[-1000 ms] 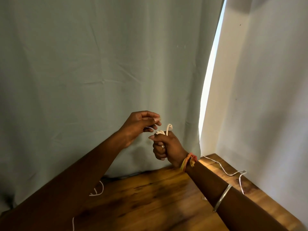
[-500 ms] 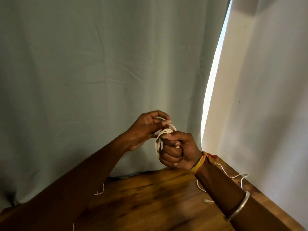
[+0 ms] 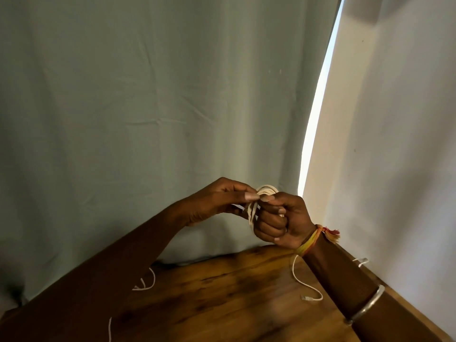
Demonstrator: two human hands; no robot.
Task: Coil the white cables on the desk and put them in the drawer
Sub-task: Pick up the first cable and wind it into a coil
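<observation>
The right hand point(image 3: 281, 222) clenched a coil of white cable point(image 3: 255, 206) above the wooden desk point(image 3: 222, 307), while the left hand point(image 3: 214, 202) pinched the coil's loops. The cable's loose end point(image 3: 305, 297) lay on the desk below, before a grey-green curtain point(image 3: 148, 107).

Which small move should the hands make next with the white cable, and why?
Probably the left hand, pinching the coil, should wind one more loop: the right hand grips the coil above the desk, but a loose end lies on it.
</observation>
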